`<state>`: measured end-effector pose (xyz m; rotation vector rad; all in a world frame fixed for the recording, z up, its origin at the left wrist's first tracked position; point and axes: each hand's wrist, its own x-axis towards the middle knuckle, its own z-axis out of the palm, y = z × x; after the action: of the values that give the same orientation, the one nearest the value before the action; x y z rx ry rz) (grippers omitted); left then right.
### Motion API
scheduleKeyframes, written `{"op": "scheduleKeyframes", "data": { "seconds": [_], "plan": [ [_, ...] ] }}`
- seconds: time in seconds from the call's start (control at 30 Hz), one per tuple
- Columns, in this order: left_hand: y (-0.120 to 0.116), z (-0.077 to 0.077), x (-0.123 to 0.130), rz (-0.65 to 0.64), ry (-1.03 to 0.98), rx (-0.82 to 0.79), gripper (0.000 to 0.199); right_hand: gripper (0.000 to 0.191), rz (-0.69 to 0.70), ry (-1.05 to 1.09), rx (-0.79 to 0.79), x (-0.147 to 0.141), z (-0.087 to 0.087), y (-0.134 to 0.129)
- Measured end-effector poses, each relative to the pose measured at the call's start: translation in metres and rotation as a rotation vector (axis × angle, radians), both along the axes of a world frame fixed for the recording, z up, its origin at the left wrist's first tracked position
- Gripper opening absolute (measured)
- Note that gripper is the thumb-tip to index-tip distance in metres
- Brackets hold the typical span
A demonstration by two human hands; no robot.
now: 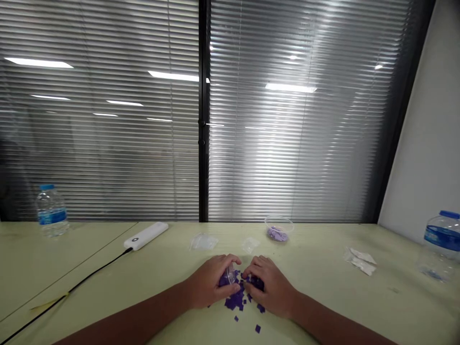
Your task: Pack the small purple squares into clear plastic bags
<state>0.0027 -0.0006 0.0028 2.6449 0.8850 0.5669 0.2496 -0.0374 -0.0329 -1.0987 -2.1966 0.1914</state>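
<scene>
A pile of small dark purple square pieces (235, 300) lies on the pale table between my hands, with a few loose ones nearer the front edge. My left hand (212, 282) is wrapped round a small clear container (230, 274), tipped on its side at the pile. Curled over purple pieces at the pile's right side is my right hand (270, 286); its fingers are bent, and what they pinch is too small to make out.
Behind stands a clear bowl (279, 225) with light purple bits, beside clear plastic bags (203, 241). A white power bank (146, 235) with a black cable and a bottle (52, 215) are left. Right are white packets (362, 261) and a large bottle (440, 247).
</scene>
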Motion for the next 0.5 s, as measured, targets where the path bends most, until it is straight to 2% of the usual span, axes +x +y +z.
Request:
{"op": "scheduleKeyframes", "data": {
  "seconds": [0.5],
  "plan": [
    [0.0007,-0.0008,-0.001,-0.008,-0.01,0.002,0.049,0.014,0.003,-0.004,-0.012,-0.0001,0.0028,-0.0023]
  ]
}}
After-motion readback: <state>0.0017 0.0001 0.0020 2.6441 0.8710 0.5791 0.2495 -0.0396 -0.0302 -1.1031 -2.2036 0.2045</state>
